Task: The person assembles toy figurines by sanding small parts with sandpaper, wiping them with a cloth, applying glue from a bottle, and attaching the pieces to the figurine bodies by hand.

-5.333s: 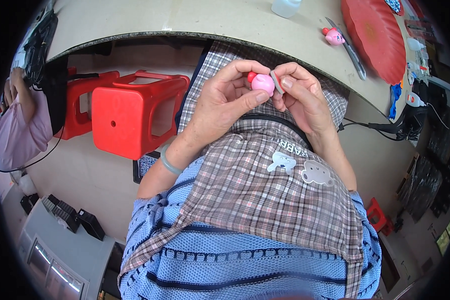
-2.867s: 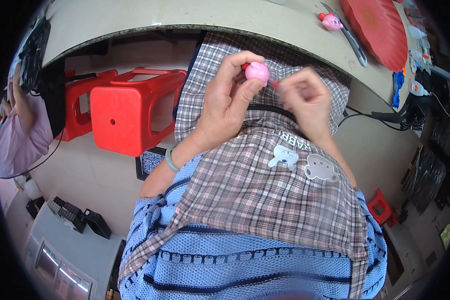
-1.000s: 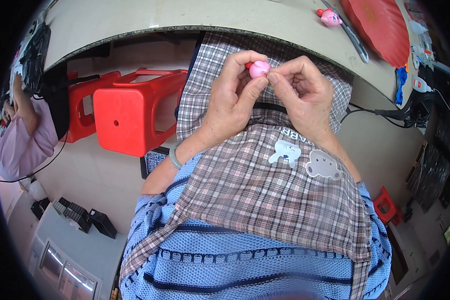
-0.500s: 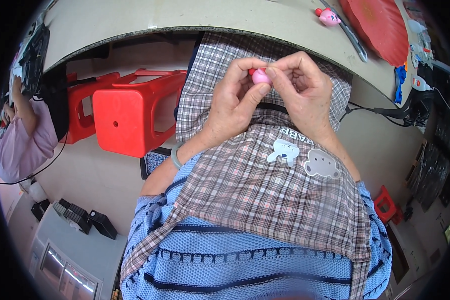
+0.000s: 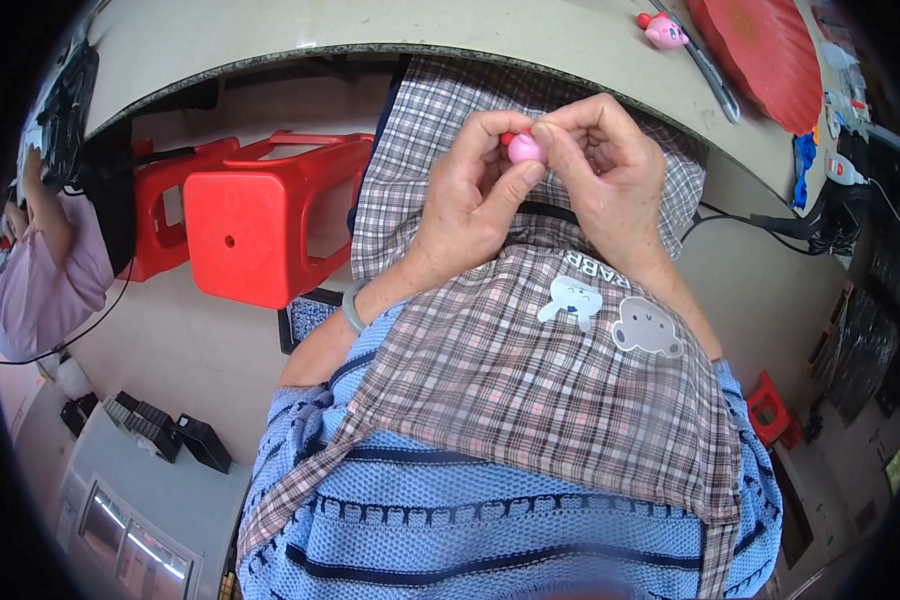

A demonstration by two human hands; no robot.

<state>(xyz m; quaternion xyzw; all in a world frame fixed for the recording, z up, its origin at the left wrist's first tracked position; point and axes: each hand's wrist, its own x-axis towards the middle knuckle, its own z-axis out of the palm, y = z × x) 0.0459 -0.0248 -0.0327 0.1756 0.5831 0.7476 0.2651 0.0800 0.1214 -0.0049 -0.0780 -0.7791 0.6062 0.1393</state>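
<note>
Above my lap, close to the table edge, a small round pink toy figure (image 5: 527, 149) with a red part at its upper left is pinched in my left hand (image 5: 467, 205). The thumb presses its lower side while the bent forefinger lies along its far side. My right hand (image 5: 617, 178) is closed, thumb and forefinger pressed together at the toy's upper right side. Whatever lies between those right fingertips is too small or hidden to make out. A similar finished-looking pink figure (image 5: 666, 34) with red feet rests on the table (image 5: 390, 25).
Beside the second figure lie a dark slim tool (image 5: 712, 75) and a red scalloped tray (image 5: 760, 60). Red plastic stools (image 5: 240, 240) stand at my left. Farther left sits another person in a pink top (image 5: 55, 275). A white bottle (image 5: 842, 168) and cables are at the right.
My right fingertips have shifted slightly up along the toy, and more of its pink surface shows. My left hand keeps its grip. The view has moved a little.
</note>
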